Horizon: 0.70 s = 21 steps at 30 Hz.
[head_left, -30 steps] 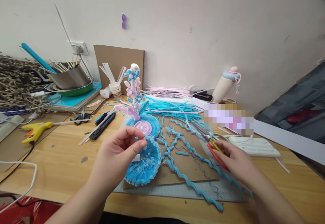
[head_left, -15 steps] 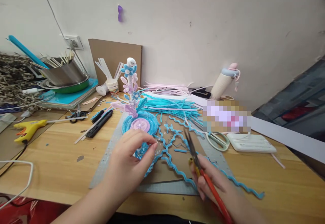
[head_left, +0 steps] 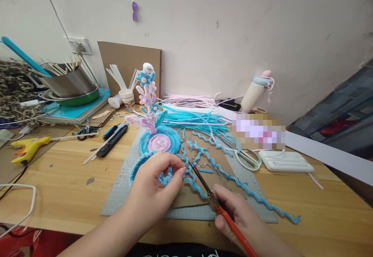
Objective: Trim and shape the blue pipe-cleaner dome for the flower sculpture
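Note:
My left hand (head_left: 159, 175) is closed, thumb and forefinger pinched together, with a blue fuzzy pipe-cleaner piece (head_left: 134, 169) behind and partly under it. The fingers hide much of that curved piece. In my right hand (head_left: 236, 210) are red-handled long-nose pliers (head_left: 205, 185), their dark jaws pointing up and left towards the left fingertips. Wavy blue pipe cleaners (head_left: 256, 197) lie around the jaws on a cardboard sheet (head_left: 189, 198). Just beyond the left hand is a round blue coil (head_left: 142, 140) with a pink centre (head_left: 159, 143), beside an upright pipe-cleaner flower stem (head_left: 150, 98).
Bundled turquoise pipe cleaners (head_left: 195, 119) lie at the back. Green-handled scissors (head_left: 247, 160) and a white flat device (head_left: 285, 161) are to the right, below a leaning bottle (head_left: 253, 94). A yellow glue gun (head_left: 30, 148) and black cutter knife (head_left: 112, 141) lie left. A grey cutting mat (head_left: 116, 195) sits beneath.
The pliers have come left and down, their jaws now nearer my left fingertips. More of the blue piece shows beside my left hand. The view has shifted slightly.

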Available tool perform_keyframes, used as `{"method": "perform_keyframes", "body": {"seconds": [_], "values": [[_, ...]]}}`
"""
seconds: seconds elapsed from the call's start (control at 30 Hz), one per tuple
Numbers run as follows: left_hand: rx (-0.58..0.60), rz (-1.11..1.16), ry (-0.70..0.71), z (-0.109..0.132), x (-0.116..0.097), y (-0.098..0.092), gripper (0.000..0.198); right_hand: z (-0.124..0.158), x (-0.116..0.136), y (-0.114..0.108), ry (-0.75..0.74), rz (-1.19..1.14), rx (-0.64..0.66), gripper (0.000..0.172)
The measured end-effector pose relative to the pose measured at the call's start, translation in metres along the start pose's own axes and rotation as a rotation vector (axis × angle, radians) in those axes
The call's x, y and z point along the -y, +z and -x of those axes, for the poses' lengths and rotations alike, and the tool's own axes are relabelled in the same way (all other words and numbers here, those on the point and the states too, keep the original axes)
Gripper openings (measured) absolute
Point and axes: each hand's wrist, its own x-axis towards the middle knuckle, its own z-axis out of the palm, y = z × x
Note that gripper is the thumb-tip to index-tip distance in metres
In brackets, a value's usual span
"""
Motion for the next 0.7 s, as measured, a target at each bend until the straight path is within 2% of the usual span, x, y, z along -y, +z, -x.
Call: {"method": "perform_keyframes", "body": {"seconds": [0.27, 0.7], "values": [[0.055, -0.017, 0.057, 0.0001, -0.0019, 0.0046, 0.011, -0.0055, 0.003, 0.0011, 0.006, -0.049, -0.002, 0.05], [0.061, -0.011, 0.074, -0.0009, 0.0002, 0.007, 0.012, -0.0093, 0.0043, 0.0055, -0.027, -0.026, -0.054, 0.055]]}}
